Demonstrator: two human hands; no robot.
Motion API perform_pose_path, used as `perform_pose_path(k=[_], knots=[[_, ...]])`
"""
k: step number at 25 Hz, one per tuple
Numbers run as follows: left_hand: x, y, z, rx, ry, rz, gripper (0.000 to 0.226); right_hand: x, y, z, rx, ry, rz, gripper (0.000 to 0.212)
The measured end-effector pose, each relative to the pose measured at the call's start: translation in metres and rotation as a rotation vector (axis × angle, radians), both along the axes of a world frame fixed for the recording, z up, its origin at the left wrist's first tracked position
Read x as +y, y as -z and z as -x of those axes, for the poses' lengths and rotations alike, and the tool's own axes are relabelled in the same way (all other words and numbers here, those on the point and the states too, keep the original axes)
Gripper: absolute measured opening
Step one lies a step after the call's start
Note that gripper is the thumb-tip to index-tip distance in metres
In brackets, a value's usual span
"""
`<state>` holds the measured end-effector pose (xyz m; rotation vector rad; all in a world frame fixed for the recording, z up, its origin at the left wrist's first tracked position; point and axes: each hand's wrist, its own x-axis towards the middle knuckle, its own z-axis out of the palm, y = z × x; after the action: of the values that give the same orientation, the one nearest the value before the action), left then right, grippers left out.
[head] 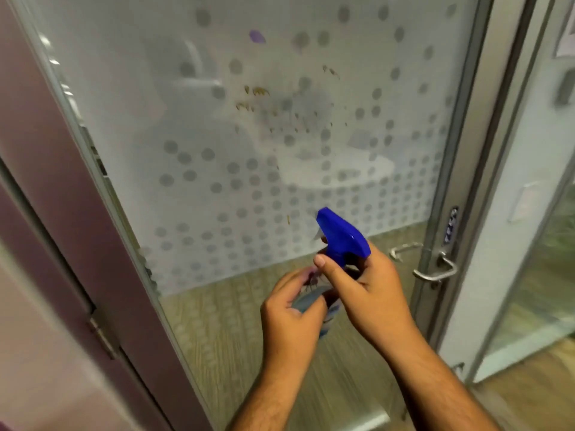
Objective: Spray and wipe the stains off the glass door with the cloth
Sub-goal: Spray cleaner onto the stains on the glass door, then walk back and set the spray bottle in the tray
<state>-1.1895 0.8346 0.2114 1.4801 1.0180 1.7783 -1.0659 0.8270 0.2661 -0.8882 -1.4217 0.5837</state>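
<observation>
The two hands are hiding most of the clear plastic spray bottle with the blue trigger head (340, 236), and its label is blurring. The frosted dotted glass door (217, 135) is running past the top edge.

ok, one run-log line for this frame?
phase: pre-spray | left hand: grips bottle body | right hand: on blue spray head | glass door: brown stains unwiped | cloth: not visible

The glass door (280, 135) is frosted with a grey dot pattern over its upper part and clear below. Brown stains (256, 92) are scattered across the frosted middle area, with a purple mark (257, 36) above. The spray bottle (337, 234), with a blue trigger head, is tilted in front of the lower glass.
</observation>
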Motion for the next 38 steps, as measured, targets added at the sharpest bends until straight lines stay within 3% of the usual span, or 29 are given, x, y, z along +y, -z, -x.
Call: perform_pose_path(k=[4,8,12,18,26,38], knots=[[-0.022,0.037,-0.018,0.168,0.173,0.106,0.059,-0.036,0.029,-0.033,-0.024,0.133,0.086,0.017],[-0.049,0.073,-0.042,0.441,0.241,0.219,0.060,-0.086,0.052,-0.092,0.033,0.254,0.159,0.017],[-0.102,0.095,-0.109,0.497,0.355,0.259,0.044,-0.163,0.079,-0.169,0.078,0.327,0.195,0.020],[-0.224,0.115,-0.252,0.422,0.551,0.307,0.024,-0.327,0.119,-0.296,0.122,0.491,0.275,0.018],[-0.391,0.173,-0.434,0.518,0.941,0.641,0.016,-0.546,0.163,-0.429,0.148,0.863,0.394,0.018],[-0.570,0.192,-0.680,0.659,1.444,0.583,0.007,-0.737,0.198,-0.584,0.272,1.333,0.429,0.017]])
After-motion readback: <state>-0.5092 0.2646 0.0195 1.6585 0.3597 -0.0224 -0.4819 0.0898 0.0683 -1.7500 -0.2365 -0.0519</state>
